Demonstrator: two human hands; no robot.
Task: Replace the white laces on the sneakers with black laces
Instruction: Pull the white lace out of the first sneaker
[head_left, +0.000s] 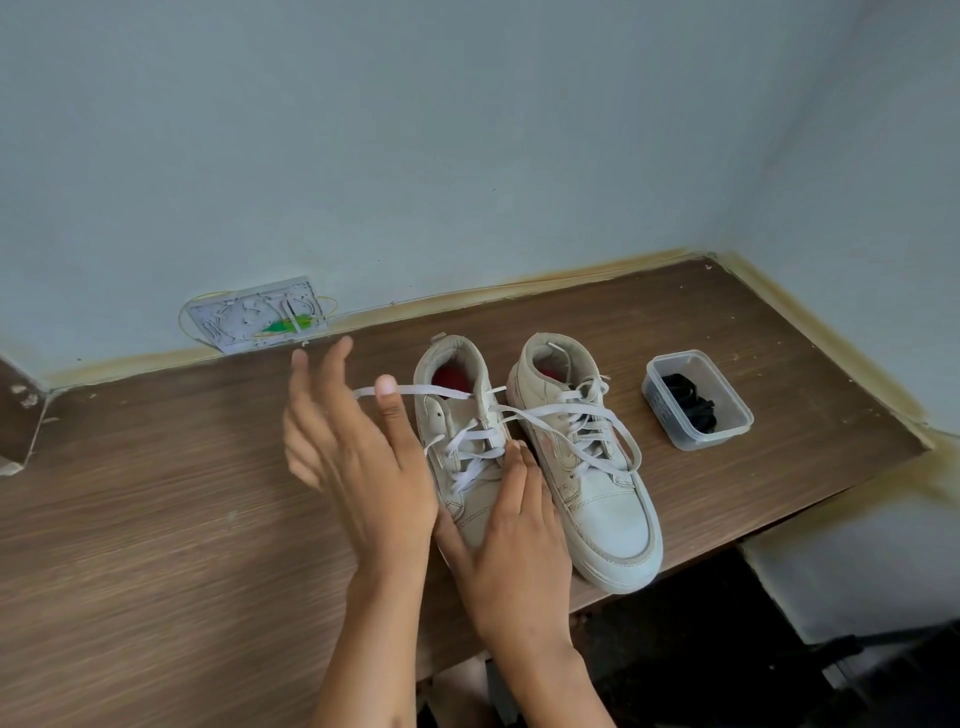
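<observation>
Nearest, the right hand (511, 540) is pressing flat, fingers straight, on the toe of the left sneaker (470, 447), steadying it on the table (156, 519). Left of that sneaker, the left hand (358, 457) is lifting a white lace (415, 389) draped over its thumb, fingers spread. Soft and limp, it probably pulls best near the eyelets. Right of the sneakers, the tub (696, 397) is holding black laces (691, 402).
</observation>
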